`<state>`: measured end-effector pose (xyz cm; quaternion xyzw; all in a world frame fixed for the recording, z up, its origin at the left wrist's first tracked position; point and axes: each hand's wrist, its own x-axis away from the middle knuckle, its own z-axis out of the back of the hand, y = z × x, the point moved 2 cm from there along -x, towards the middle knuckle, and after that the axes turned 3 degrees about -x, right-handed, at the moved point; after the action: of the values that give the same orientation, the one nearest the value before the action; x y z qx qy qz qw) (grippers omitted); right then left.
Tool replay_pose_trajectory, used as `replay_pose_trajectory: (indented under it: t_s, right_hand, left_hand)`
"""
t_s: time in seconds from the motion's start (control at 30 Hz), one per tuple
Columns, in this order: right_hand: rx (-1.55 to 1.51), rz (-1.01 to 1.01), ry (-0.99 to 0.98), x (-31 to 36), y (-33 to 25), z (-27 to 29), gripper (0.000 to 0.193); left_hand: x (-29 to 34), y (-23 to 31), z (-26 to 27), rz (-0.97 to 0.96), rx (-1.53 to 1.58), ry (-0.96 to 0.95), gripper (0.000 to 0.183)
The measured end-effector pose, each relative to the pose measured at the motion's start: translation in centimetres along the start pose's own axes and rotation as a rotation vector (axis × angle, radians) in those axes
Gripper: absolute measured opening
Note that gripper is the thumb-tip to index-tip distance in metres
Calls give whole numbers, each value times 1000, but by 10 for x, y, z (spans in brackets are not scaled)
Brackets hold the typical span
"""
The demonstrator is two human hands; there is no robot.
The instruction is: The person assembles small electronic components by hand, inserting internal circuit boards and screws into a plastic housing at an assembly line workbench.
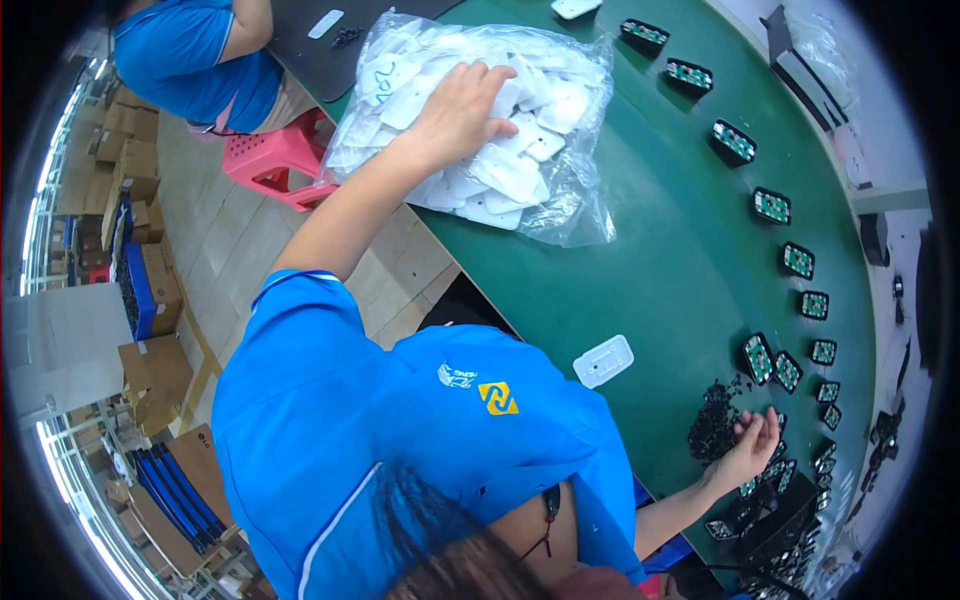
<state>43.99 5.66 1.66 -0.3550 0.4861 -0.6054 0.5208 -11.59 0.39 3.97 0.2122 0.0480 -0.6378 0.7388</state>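
Bright, even overhead light, soft shadows on the green table [650, 270]; glare on the clear plastic bag [575, 205]; heavy fisheye bending, black vignette, blurred rim.

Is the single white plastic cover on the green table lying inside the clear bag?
No, the white plastic cover lies alone on the green table, apart from the clear bag.
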Motion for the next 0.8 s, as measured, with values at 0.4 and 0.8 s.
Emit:
replay_pose_trajectory:
  t_s: [0.4,0.8]
  right_hand:
    - [-636,-124,-255,0,-47,-92,12]
    - [-632,-205,-829,8,-109,-171,35]
  left_hand:
    - [-10,29,25,-26,-151,260,16]
    - [5,206,-25,-265,910,-184,40]
